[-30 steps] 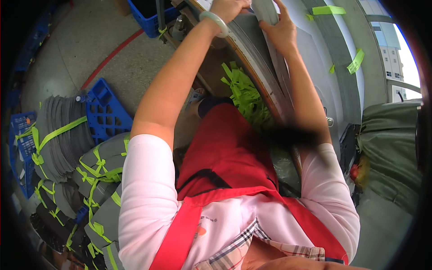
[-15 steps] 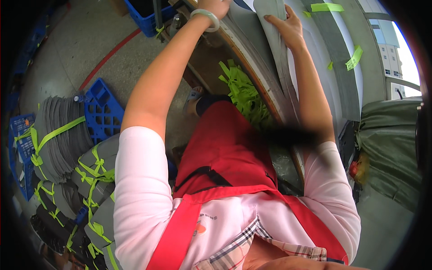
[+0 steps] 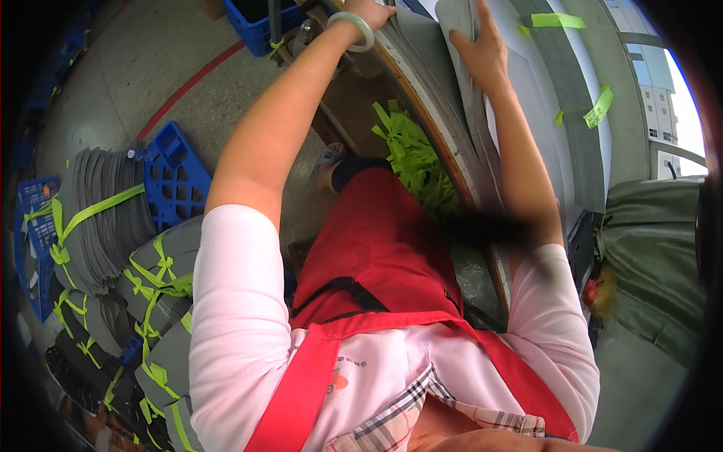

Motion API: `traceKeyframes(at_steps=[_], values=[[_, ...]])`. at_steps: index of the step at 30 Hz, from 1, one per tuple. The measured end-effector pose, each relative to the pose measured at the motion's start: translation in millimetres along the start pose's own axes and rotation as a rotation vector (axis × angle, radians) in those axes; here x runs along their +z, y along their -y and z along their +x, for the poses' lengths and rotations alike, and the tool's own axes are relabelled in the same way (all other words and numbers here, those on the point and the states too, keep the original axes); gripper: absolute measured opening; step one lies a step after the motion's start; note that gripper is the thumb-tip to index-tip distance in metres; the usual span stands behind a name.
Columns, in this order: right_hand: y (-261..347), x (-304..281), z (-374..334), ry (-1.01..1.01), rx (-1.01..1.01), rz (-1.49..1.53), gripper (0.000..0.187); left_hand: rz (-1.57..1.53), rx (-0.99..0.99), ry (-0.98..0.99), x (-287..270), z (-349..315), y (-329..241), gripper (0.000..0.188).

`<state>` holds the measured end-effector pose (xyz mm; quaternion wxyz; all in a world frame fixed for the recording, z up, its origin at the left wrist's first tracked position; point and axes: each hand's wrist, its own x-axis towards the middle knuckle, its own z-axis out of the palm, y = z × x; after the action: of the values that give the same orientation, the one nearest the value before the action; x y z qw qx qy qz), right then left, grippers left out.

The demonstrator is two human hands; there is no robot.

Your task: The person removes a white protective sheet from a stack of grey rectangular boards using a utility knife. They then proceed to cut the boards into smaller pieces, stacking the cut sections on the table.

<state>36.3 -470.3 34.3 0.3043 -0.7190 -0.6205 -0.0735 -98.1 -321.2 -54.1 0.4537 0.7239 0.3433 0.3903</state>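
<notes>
At the top edge my left hand [image 3: 367, 10], with a pale bangle [image 3: 367, 34] on the wrist, is at the left border of the worktable. The frame's edge cuts it off, so most of its fingers are hidden. My right hand [image 3: 486, 56] lies against a stack of thin grey sheets [image 3: 454, 75], its thumb spread away from the straightened fingers. One curled grey sheet [image 3: 455, 19] stands up beside that thumb. Larger pale sheets spread to the right of the hand, under a dark grey strip [image 3: 561, 83].
Green tape pieces [image 3: 557, 20] stick to the sheets. Below the wooden table edge [image 3: 429, 113] hangs a bunch of green strips [image 3: 414, 154]. Tied grey sheet bundles [image 3: 105, 215] and a blue crate [image 3: 175, 177] stand at left. Dark green cloth [image 3: 651, 226] hangs at right.
My right hand's fingers have straightened and its thumb has come off the curled sheet. My left hand has shifted slightly right and down in the picture, as has the table.
</notes>
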Motion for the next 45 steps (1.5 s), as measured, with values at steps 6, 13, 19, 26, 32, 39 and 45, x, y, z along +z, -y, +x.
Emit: traceKeyframes(at_steps=[6,13,19,26,32,39,45], values=[[28.3,6.7,-3.5,0.316,0.015,-0.369,0.033,-0.588,-0.263,0.105,-2.0,5.6,-20.4,0.023],[30.1,16.0,-9.9,0.267,-0.035,-0.466,0.035,-0.62,-0.251,0.073,5.3,10.5,-13.1,0.025],[18.8,9.0,-2.2,0.279,-0.008,-0.378,0.029,-0.62,-0.28,0.046,3.7,5.8,6.8,0.03],[-1.4,11.7,-5.0,0.233,-0.012,-0.345,0.027,0.162,0.187,-0.35,12.9,-12.9,-7.9,0.036],[4.6,9.8,-2.9,0.242,0.0,-0.316,0.029,-0.508,-0.196,-0.029,25.3,-6.1,-5.9,0.025],[-2.4,11.9,-5.9,0.198,-0.035,-0.32,0.028,-0.081,0.031,-0.115,32.4,-4.8,2.1,0.027],[-11.5,14.1,-9.5,0.188,-0.002,-0.318,0.029,0.384,0.274,-0.065,29.4,-13.1,3.3,0.03]])
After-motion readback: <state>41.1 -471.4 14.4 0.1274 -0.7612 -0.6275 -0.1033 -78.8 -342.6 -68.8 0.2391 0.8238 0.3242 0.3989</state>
